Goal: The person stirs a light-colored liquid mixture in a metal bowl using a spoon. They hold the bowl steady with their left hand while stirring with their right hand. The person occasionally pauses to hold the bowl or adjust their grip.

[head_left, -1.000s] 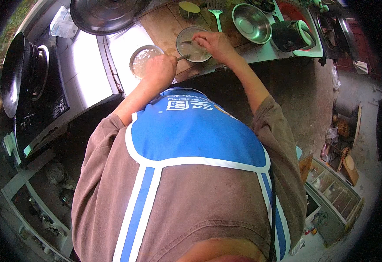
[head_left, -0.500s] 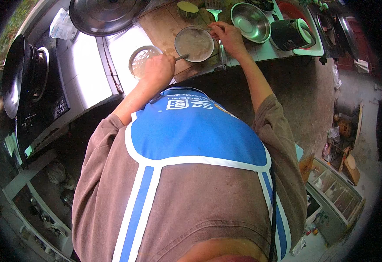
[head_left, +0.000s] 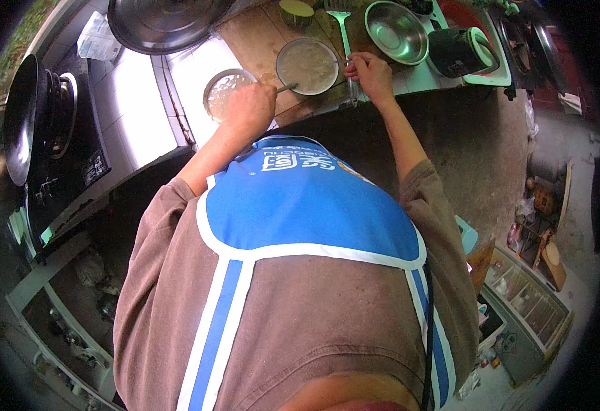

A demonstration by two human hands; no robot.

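Note:
My left hand (head_left: 250, 108) is closed round a thin utensil (head_left: 288, 88) over the near side of the left bowl (head_left: 209, 96). The handle's dark end sticks out toward the right bowl; the working end is hidden. Pale, shiny liquid fills the left bowl. The right bowl (head_left: 279, 72), with a light rim, contains a pale greyish-beige mixture. My right hand (head_left: 374, 75) hovers just right of it, fingers bunched, over the handle of a slotted turner (head_left: 343, 31). Whether the fingertips grip anything is too small to tell.
A large dark round lid (head_left: 166, 27) lies at the back left. A shiny steel basin (head_left: 396, 34) and a dark pot-like container (head_left: 454, 53) stand to the right. A small green-topped cup (head_left: 296, 14) sits behind the bowls. Far left is a black wok (head_left: 22, 123).
My right hand has moved right and slightly nearer, away from the right bowl's rim. My left hand stays at the left bowl with the utensil.

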